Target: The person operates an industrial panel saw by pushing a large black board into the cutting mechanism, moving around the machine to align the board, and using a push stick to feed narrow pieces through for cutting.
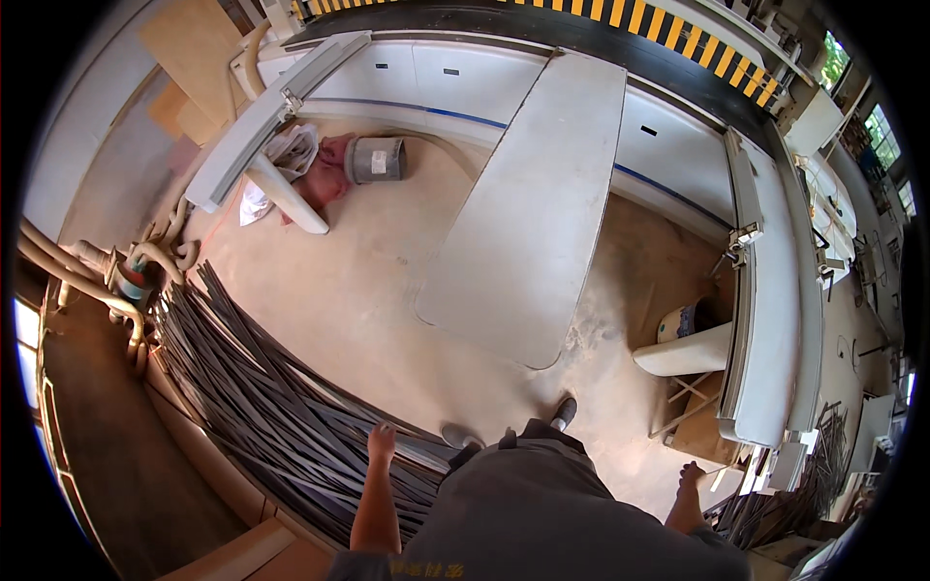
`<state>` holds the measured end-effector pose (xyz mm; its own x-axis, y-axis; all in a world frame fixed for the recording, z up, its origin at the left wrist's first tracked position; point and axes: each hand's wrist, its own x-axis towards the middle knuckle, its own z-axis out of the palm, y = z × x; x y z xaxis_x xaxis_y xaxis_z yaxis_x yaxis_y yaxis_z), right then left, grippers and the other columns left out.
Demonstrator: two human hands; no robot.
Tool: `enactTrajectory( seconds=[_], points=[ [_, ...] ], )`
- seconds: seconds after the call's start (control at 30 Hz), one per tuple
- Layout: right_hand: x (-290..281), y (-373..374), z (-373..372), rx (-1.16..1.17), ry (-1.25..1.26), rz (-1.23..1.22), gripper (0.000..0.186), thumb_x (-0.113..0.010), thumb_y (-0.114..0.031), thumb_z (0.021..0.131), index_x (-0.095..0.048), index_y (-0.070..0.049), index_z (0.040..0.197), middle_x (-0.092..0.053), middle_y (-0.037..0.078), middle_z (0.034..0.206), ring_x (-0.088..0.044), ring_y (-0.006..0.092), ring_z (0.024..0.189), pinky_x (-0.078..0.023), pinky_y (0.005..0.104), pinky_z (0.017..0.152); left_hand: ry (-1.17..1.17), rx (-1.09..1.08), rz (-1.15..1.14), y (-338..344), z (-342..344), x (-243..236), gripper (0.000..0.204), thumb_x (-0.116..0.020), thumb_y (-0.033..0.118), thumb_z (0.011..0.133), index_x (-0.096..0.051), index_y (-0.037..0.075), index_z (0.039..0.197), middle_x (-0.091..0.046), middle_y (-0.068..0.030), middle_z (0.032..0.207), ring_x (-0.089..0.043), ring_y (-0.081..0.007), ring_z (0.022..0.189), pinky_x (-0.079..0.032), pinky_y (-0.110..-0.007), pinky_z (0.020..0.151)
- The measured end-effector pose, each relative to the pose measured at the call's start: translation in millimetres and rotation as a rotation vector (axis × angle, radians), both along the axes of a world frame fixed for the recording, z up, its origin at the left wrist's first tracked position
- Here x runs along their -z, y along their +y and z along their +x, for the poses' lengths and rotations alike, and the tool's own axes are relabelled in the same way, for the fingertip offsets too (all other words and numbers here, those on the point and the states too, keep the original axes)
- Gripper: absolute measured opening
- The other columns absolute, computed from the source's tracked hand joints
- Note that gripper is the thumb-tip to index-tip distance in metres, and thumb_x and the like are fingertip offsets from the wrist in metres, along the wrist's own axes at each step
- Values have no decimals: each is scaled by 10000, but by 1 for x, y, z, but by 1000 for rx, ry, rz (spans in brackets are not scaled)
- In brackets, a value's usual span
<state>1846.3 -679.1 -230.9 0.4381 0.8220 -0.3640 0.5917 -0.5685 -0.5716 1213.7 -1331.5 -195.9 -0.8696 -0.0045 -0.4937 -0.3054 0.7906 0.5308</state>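
My left hand (383,443) hangs in the air at my left side, its fingers loosely bent and slightly apart, with nothing seen in it. Below it in the picture lies a large pile of long, thin dark strips (281,407); I see no strip gripped. Out to my right, my right hand (691,473) is also raised off my body, fingers loosely apart and holding nothing that shows. In front of my feet, a long pale machine table (533,223) reaches toward me from the machine. Neither hand touches it.
Pale side arms stand at left (281,121) and right (770,290). A grey bucket (376,160) lies on its side by crumpled red and white sacks (320,179). Yellow-black striping (668,31) crosses the machine. Hoses (82,271) are far left; a cardboard box (702,426) sits right.
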Motion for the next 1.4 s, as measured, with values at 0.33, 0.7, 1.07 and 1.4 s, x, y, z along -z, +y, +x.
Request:
enactTrajectory(
  seconds=[0.33, 0.7, 1.07, 1.4],
  points=[
    [-74, -71, -324, -656, 66, 62, 653, -577, -380, 989, -441, 43, 1468, -478, 291, 1477, -470, 422, 1355, -372, 424, 1124, -321, -187, -42, -203, 35, 25, 409, -593, 303, 979, -678, 15, 1256, -661, -194, 1305, -607, -386, 1213, -484, -476, 988],
    [-157, -128, -809, -1168, -637, 521, 768, -379, -544, 1040, -218, -53, 1609, -211, 134, 1683, -177, 323, 1555, -147, 481, 1259, -378, -573, 275, -235, -34, -3, 397, -569, 237, 1008, -606, -5, 1320, -682, -163, 1242, -692, -254, 1070, -534, -345, 890],
    [-170, -99, -1032, -1098, -575, 540, 812, -453, -516, 1017, -220, 10, 1589, -213, 170, 1675, -170, 335, 1555, -139, 480, 1262, -494, -488, 245, -259, -103, -55, 315, -485, 205, 1012, -603, 25, 1243, -640, -145, 1067, -661, -248, 955, -523, -374, 745],
    [-192, -100, -1047, -1116, -511, 565, 805, -594, -359, 980, -223, 36, 1575, -241, 210, 1652, -188, 358, 1547, -153, 486, 1266, -716, -275, 557, -199, -459, 39, 300, -400, 189, 1016, -576, 46, 1213, -595, -128, 906, -628, -257, 854, -505, -423, 626]
  ],
)
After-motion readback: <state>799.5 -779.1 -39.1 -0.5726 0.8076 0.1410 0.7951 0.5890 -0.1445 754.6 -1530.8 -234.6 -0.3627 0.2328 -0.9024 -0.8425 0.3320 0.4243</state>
